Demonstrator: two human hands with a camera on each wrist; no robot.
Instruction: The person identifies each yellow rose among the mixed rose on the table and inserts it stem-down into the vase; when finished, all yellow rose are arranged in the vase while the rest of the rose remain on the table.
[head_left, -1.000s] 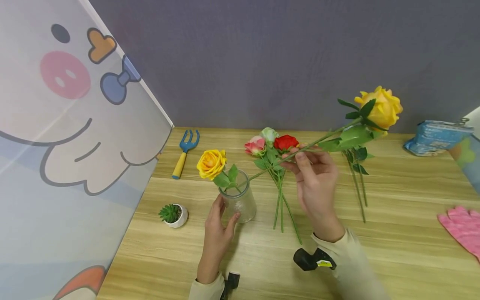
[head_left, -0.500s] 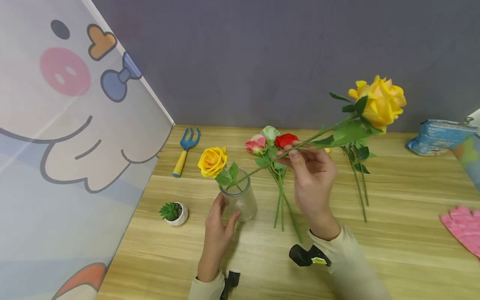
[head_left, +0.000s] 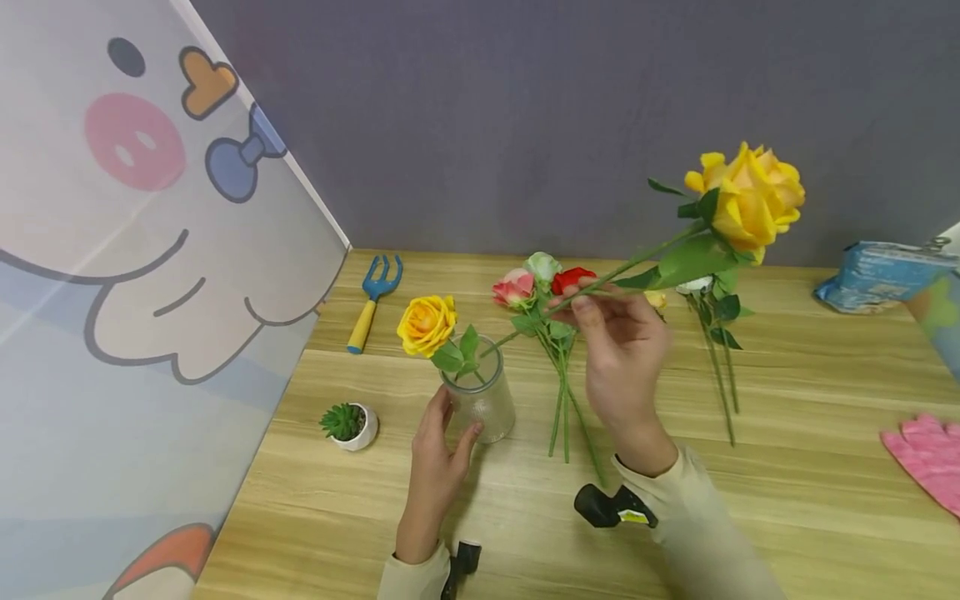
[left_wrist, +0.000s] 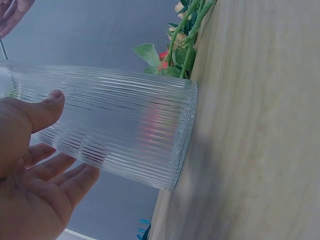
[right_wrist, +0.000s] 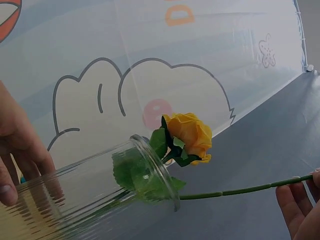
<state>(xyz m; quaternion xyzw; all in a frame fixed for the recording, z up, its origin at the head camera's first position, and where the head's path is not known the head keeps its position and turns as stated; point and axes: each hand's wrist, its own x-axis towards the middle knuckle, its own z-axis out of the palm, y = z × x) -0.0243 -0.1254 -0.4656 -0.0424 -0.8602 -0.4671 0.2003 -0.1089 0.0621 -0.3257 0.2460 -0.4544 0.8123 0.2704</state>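
Note:
A ribbed clear glass vase (head_left: pixel 483 408) stands upright on the wooden table, with one yellow rose (head_left: pixel 427 325) leaning out over its left rim. My left hand (head_left: pixel 438 467) holds the vase, thumb on one side and fingers on the other, as the left wrist view (left_wrist: pixel 45 170) confirms for that hand. Between thumb and fingers, my right hand (head_left: pixel 618 350) pinches the stem of a larger yellow rose (head_left: pixel 750 200), whose bloom points up and right. In the right wrist view this rose's green stem (right_wrist: pixel 235 192) slants into the vase's mouth; its lower end is hard to see through the glass.
Behind the vase lie a pink rose (head_left: pixel 514 288), a pale green rose (head_left: pixel 543 267) and a red rose (head_left: pixel 573 280). Left stand a potted succulent (head_left: pixel 351 425) and a toy garden fork (head_left: pixel 372 302). A blue pouch (head_left: pixel 881 275) and pink glove (head_left: pixel 926 458) lie right.
My right hand has shifted slightly left, and the held rose's bloom has risen, so its stem slants more steeply at the vase mouth. The left hand keeps its hold on the vase.

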